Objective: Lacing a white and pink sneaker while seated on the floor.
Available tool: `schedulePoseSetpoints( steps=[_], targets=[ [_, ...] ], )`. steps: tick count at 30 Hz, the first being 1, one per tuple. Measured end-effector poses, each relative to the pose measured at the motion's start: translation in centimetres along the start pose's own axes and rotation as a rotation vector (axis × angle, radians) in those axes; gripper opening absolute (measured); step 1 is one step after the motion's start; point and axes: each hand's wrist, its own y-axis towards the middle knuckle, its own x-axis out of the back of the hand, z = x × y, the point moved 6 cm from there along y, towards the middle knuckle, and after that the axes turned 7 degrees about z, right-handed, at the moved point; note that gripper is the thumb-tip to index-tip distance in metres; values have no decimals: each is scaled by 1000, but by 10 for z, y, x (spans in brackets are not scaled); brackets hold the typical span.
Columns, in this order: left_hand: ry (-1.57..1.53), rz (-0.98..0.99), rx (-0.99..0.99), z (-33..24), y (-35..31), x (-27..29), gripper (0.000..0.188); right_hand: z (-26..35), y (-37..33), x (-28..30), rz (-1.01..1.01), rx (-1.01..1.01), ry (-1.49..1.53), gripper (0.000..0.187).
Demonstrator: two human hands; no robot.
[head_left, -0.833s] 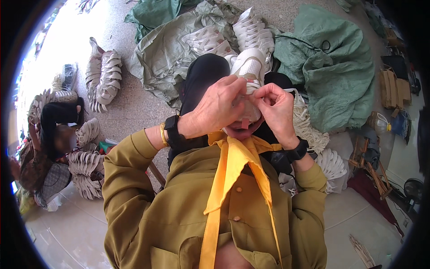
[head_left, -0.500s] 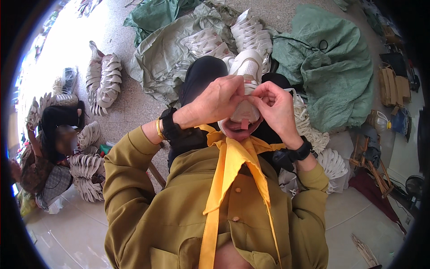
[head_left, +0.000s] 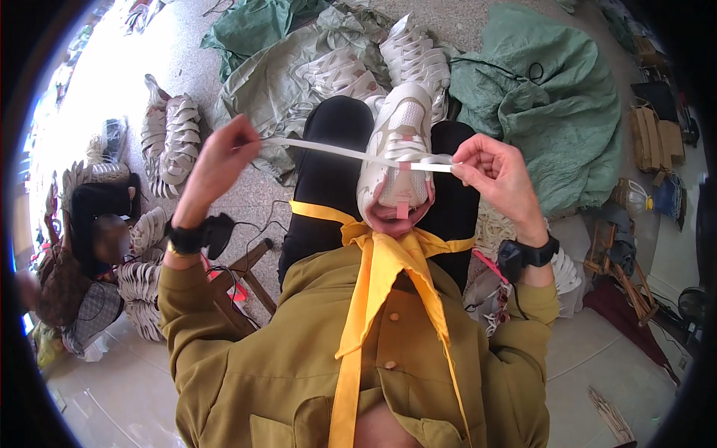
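Observation:
A white sneaker (head_left: pixel 409 113) with a pink lining rests between my knees, its heel opening toward me. White lacing crosses its upper part. My left hand (head_left: pixel 213 168) is out to the left, fingers pinched on a flat white shoelace (head_left: pixel 317 148) that stretches across to the shoe. Just right of the shoe, my right hand (head_left: pixel 493 173) pinches a piece of the lace between thumb and fingers. A pink tab (head_left: pixel 402 210) shows on the shoe's tongue.
Stacks of white shoe uppers (head_left: pixel 181 138) lie on the floor at left, with more (head_left: pixel 414 56) beyond my knees. Green sacking (head_left: pixel 541 112) spreads at right, near a bundle of white laces (head_left: pixel 494 231). A wooden stool (head_left: pixel 250 272) stands by my left arm. Another person sits far left.
My hands were together over the shoe's lacing. They have drawn apart, the left one far to the left, pulling out a length of lace; the right moved slightly right.

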Motion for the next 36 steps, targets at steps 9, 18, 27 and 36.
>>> schedulePoseSetpoints(
  steps=[9, 18, 27, 36],
  targets=[
    [270, -318, 255, 137, -68, 104, 11, 2, 21, -24, -64, 96, -122, 11],
    [317, -203, 231, 141, -64, 86, 12, 11, 29, -32, -36, 228, -576, 13],
    [75, 29, -330, -35, 13, -49, 19, 9, 22, -32, 24, 92, 18, 6],
    [-246, 409, -498, -117, 41, -141, 29, 47, 2, -41, -15, 195, 65, 9]
  ],
)
